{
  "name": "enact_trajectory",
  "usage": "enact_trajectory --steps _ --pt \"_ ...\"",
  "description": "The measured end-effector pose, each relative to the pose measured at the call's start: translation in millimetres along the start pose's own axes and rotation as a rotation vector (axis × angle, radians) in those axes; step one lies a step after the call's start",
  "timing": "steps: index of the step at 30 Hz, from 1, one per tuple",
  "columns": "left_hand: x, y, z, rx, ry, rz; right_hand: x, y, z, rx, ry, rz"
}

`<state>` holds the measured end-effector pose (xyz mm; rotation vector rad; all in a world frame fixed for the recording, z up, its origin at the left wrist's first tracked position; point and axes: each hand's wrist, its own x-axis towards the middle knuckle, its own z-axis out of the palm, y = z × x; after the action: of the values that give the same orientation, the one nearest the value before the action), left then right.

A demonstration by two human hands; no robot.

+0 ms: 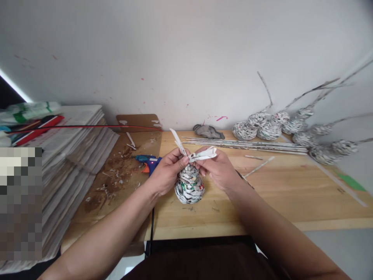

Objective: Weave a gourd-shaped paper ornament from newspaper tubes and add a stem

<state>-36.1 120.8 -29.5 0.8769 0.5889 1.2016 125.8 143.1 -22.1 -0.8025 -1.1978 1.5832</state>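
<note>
A gourd-shaped piece woven from rolled newspaper is held upright between my hands, above the wooden table. My left hand pinches its narrow top at the left side, thumb across the front, and one paper end points up beside it. From the right, my right hand is closed on a flattened paper strip that bends over the top. Its lower fingers lie close to the neck of the gourd. Just left of my left hand, a blue glue gun with an orange trigger sits on the table.
Several finished woven gourds with long stems stand at the back right. Long paper rods and a grey glove lie behind my hands. A newspaper stack rises at left, beside a brown board with paper scraps.
</note>
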Motion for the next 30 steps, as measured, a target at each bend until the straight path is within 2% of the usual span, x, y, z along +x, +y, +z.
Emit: enact_trajectory --steps 3,6,8,10,14,17,19,24,30 --pt "0 0 -2.1 0.005 0.000 -0.014 -2 1 6 -0.099 0.016 -0.065" --pt "1 2 -6.1 -0.015 -0.038 -0.042 1 1 8 -0.063 0.033 -0.012" --pt "2 4 -9.4 -0.019 -0.035 -0.043 1 -4 2 -0.094 0.064 0.022" --pt "4 7 -12.1 -0.013 -0.014 -0.014 -6 -12 -13 -0.298 0.120 -0.007" --pt "6 17 -12.4 -0.028 -0.036 0.090 -35 -19 -67 -1.102 0.214 -0.135" --pt "6 23 -11.9 -0.013 -0.084 0.153 -56 -11 -104 -1.398 0.257 0.007" --pt "6 25 -13.8 0.031 -0.102 0.172 -64 -5 -114 -1.490 0.256 0.061" --pt "10 25 -24.7 0.150 -0.186 0.244 -66 2 -103 -1.663 0.175 0.008" --pt "14 27 -32.5 0.174 -0.208 0.299 -69 -1 -101 -1.600 0.146 0.086"
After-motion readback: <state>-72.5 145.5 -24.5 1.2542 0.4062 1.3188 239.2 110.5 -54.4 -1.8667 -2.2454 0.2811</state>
